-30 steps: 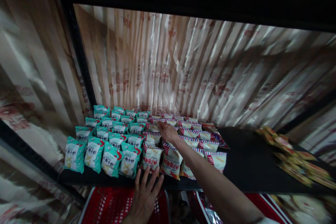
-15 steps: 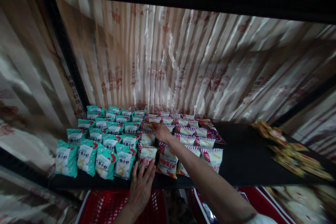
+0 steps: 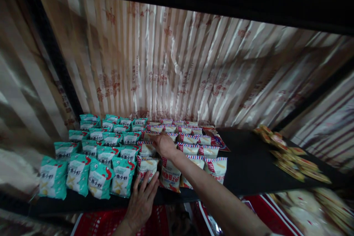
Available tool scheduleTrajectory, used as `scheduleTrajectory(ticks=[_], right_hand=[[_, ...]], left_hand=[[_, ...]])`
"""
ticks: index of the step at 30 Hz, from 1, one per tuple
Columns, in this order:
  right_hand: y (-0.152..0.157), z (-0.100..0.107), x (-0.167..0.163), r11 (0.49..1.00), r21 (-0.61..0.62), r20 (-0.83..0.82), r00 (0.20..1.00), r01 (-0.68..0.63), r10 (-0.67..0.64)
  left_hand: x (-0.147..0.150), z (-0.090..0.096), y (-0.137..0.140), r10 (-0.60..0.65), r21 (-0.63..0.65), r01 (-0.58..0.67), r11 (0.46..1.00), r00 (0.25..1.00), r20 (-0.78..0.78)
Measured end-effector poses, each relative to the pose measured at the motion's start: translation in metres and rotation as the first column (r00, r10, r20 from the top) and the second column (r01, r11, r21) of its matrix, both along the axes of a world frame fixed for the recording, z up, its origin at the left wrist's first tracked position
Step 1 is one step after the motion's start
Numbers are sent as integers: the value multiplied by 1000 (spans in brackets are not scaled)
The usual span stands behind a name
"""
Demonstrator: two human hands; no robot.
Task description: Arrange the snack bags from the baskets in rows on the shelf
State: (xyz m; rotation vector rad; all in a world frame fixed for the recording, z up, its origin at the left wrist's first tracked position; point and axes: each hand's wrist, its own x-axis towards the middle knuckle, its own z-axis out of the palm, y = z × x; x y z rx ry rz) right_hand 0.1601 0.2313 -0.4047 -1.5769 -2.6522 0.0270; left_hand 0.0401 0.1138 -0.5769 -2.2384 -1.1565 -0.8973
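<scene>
My left hand (image 3: 142, 197) lies with its fingers stretched out against the lower front of a cream snack bag (image 3: 147, 166). Over the front bags reaches my right hand (image 3: 165, 145), its fingers bent together at the top of a cream snack bag (image 3: 146, 149) farther back; the fingertips are partly hidden. Red and blue striped edges top these cream bags, which stand in rows behind one another. Left of them, teal snack bags (image 3: 100, 179) stand in similar rows. My right forearm covers part of the front cream bags.
All the bags stand on a black shelf (image 3: 243, 166). Yellowish packets (image 3: 300, 160) lie in a loose pile at the right. A dark red packet (image 3: 217, 136) leans behind the cream bags. Red baskets (image 3: 107, 219) sit below the shelf edge; striped sheeting (image 3: 171, 62) hangs at the back.
The view has shifted slightly, so the shelf and bags appear farther left. My right hand has come a little nearer along the cream bags; my left hand stays at the same front bag.
</scene>
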Motion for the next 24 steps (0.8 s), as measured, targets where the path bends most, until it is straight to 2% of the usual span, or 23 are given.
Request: scheduleTrajectory(ticks=[3, 6, 8, 10, 17, 24], right_hand=[[6, -2, 4, 998, 21, -108, 993, 51, -48], [21, 0, 11, 970, -1, -205, 950, 241, -236], [34, 2, 17, 937, -64, -186, 918, 344, -350], [48, 3, 23, 914, -119, -131, 906, 389, -402], [69, -11, 25, 906, -188, -74, 914, 380, -399], [76, -20, 20, 938, -187, -113, 942, 292, -315]], left_hand=[[-3, 4, 1, -10, 0, 10, 1000, 1000, -23], [-6, 7, 1, -36, -4, 35, 999, 998, -59], [-7, 8, 1, -41, -12, 41, 999, 996, -74], [-7, 7, 2, -41, -19, 40, 999, 996, -73], [-5, 1, 5, -28, -26, 27, 999, 998, -55], [-4, 0, 5, -37, -23, 37, 999, 999, -13]])
